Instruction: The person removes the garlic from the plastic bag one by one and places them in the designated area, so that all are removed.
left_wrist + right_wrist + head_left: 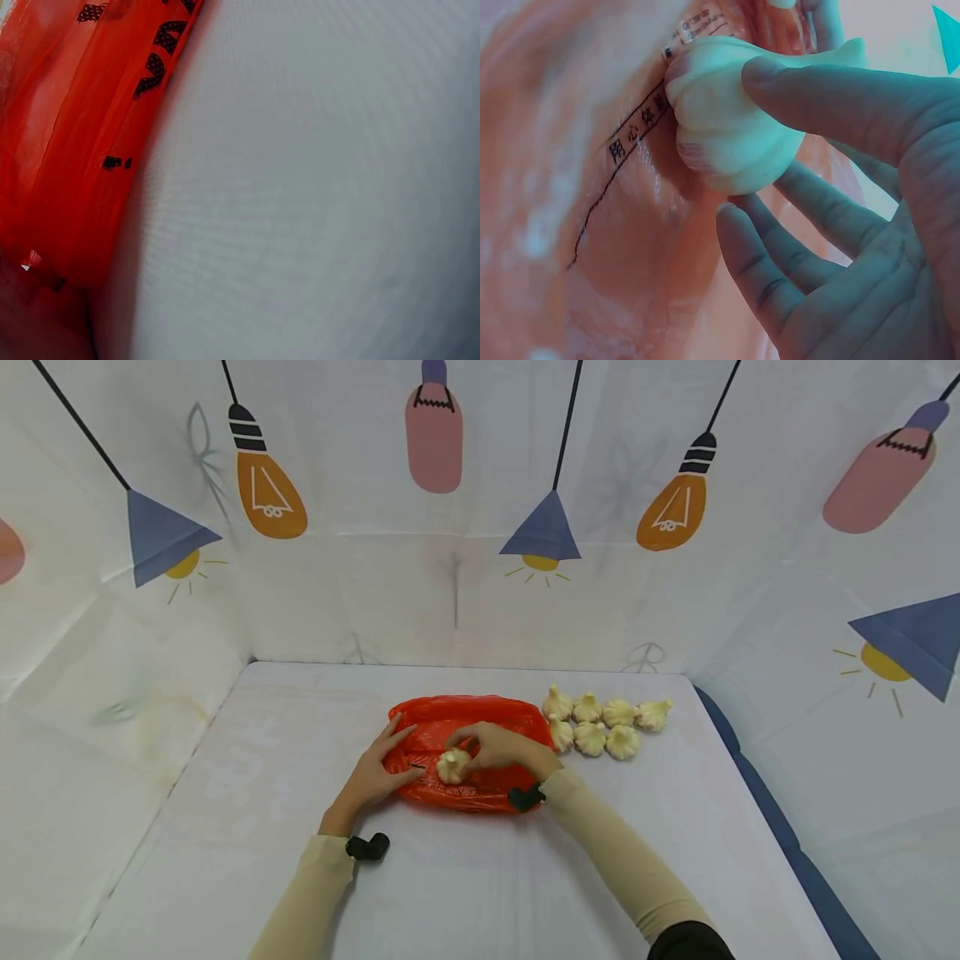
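Note:
A red plastic bag (495,710) with dark printing lies spread on the white table. Over its middle, my right hand (502,747) pinches a pale garlic bulb (452,767) between thumb and fingers. Close up in the right wrist view, the thumb presses one side of the garlic bulb (727,112), whose stem points right. My left hand (375,772) rests at the bag's left edge with fingers and thumb spread. In the left wrist view only the bag's printed edge (82,150) and bare tabletop are distinct. Any contents of the bag are hidden.
Several more garlic bulbs (588,737) stand in two rows just right of the bag, the nearest ones against its edge. A white curtain printed with lamps and bulbs (480,602) surrounds the table (300,702) at the back and sides.

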Action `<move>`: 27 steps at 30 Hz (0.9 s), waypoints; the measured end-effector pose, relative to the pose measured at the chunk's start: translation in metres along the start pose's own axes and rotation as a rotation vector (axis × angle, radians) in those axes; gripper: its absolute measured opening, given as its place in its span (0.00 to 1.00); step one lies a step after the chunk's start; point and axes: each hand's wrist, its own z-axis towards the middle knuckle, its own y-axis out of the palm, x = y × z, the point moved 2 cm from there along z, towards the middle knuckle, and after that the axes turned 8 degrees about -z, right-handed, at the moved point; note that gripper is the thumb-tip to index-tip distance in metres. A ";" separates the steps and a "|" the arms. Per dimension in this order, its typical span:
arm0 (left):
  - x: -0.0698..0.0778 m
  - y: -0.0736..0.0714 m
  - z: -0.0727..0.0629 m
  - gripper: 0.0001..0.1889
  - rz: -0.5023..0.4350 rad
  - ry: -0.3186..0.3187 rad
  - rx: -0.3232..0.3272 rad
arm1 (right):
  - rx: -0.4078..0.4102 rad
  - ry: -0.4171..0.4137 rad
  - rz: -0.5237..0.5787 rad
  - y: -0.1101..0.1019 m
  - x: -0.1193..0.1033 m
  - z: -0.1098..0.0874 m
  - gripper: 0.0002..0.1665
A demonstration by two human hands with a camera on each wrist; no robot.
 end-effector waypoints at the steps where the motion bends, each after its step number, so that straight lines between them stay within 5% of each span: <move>1: 0.000 0.000 0.000 0.44 0.002 0.000 0.000 | 0.001 0.001 0.001 0.001 0.000 0.000 0.26; 27: -0.003 0.001 0.001 0.44 -0.004 -0.020 0.010 | -0.010 0.005 -0.024 0.013 -0.012 -0.003 0.24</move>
